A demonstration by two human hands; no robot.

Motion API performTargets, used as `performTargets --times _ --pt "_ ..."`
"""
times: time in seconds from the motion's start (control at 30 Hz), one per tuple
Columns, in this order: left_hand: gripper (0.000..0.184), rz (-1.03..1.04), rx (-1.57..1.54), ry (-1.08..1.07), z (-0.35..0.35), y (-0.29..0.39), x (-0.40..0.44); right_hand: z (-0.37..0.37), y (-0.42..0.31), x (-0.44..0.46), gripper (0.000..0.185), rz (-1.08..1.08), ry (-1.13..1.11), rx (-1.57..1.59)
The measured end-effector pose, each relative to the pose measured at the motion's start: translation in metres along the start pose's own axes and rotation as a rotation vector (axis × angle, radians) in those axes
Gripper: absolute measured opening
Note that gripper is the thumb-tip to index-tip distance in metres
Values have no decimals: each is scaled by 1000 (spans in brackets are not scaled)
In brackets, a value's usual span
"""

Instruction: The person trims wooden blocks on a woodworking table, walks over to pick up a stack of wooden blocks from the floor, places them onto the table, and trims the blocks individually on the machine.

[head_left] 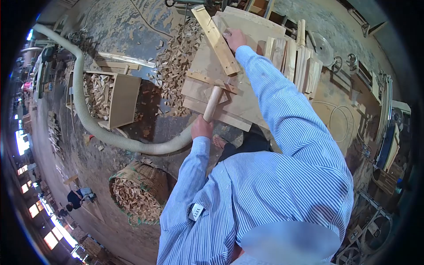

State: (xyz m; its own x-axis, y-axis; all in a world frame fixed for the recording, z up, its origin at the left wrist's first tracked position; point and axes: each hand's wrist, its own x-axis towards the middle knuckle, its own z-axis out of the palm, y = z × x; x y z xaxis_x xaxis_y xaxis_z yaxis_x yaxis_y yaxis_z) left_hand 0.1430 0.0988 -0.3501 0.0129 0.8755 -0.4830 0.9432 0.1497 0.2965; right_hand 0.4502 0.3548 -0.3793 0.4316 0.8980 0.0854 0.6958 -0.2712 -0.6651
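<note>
My left hand point(202, 127) is wrapped round the rigid pale nozzle point(213, 104) of a ribbed hose point(132, 144). The nozzle's far end rests by a short wooden strip point(201, 77) on the worktable point(256, 95). My right hand point(236, 39) reaches across the tabletop, its fingers curled beside a long wooden bar point(216, 42) that lies at a slant. Something small and dark shows at those fingertips, too small to name.
Wooden pieces point(289, 59) stand in a row at the table's right. Triangular offcuts point(179, 66) cover the left side. An open wooden box point(126, 99) and a woven basket point(141, 170) hold more offcuts. Another person point(81, 197) is far off at lower left.
</note>
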Motion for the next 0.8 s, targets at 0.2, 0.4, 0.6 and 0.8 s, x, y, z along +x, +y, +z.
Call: performTargets --times 0.2,0.4,0.6,0.8 --pt "35 -30 8 -24 -5 4 0 13 13 24 46 -47 -52 -8" --pt "39 14 18 0 1 0 5 13 13 37 47 -102 -95 3" --pt "38 28 17 -3 0 5 8 8 10 43 46 -111 -121 16" --pt "36 -3 1 -11 -2 25 23 9 22 67 46 -78 -119 0"
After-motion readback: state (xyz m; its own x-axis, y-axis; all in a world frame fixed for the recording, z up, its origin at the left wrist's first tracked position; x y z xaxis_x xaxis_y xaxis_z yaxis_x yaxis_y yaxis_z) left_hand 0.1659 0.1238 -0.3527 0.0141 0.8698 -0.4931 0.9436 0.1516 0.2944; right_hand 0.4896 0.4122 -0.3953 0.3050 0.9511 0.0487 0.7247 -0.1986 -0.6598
